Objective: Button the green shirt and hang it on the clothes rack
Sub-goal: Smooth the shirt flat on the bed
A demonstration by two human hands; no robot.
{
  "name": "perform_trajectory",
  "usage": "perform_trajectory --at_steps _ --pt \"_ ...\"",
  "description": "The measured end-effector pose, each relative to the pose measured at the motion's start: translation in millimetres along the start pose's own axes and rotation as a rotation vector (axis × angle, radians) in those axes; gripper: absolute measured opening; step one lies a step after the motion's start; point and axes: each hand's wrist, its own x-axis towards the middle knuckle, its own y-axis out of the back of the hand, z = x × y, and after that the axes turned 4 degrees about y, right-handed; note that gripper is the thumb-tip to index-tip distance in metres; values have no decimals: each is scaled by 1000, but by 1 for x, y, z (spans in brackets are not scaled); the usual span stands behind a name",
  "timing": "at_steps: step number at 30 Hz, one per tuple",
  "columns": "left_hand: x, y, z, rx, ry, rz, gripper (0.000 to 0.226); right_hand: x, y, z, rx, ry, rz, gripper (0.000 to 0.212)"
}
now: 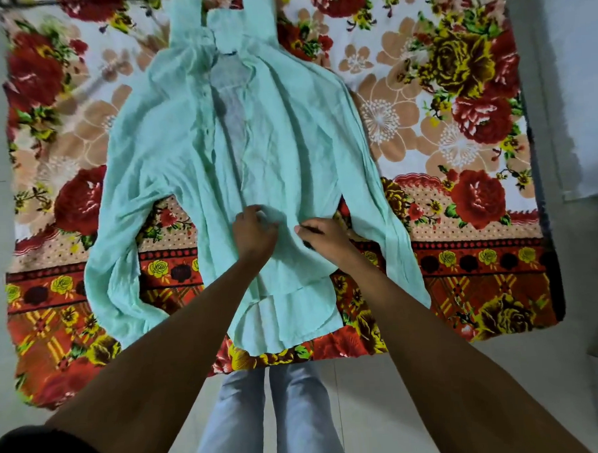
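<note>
The pale green shirt [286, 124] lies flat on a flowered blanket, collar at the far end, hem toward me, sleeves spread to both sides. Its front stands open along the upper chest; the two edges meet lower down. My left hand [253, 233] pinches the left front edge at mid-body. My right hand [325, 235] grips the right front edge right beside it, fingers closed on the cloth. Whether a button sits between the fingers is hidden. No clothes rack is in view.
The red, white and yellow flowered blanket [458, 151] covers a raised surface ending at my legs. Pale tiled floor [383, 394] lies beneath me and along the right side. My legs in light jeans [264, 416] stand at the blanket's near edge.
</note>
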Motion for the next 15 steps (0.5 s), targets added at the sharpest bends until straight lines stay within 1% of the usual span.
perform_trajectory --at_steps 1,4,5,7,8,9,11,12,13,14,15 --pt "4 3 5 32 -45 21 55 2 0 -1 -6 -19 15 35" --pt "32 16 27 142 -128 38 74 10 2 -7 -3 -46 71 42" --pt "42 19 34 182 -126 35 80 14 3 -8 20 -62 73 46" --pt "60 23 45 187 -34 14 84 17 4 -10 66 -104 57 52" --pt "69 26 48 142 27 4 79 18 3 -11 54 -106 60 50" --pt "75 29 50 81 74 -6 69 19 2 -13 -10 -77 99 45" --pt "86 34 49 -10 120 -30 37 24 -1 -17 -243 57 290 27" --pt "90 37 50 -31 110 -37 20 29 -2 -22 -372 145 396 23" --pt "93 38 51 -59 91 -52 12 34 -3 -29 -495 232 467 25" --pt "96 38 53 -112 70 -75 12 41 -4 -36 -586 328 501 29" --pt "99 39 55 -175 54 -103 18 54 -6 -43 -654 420 494 32"
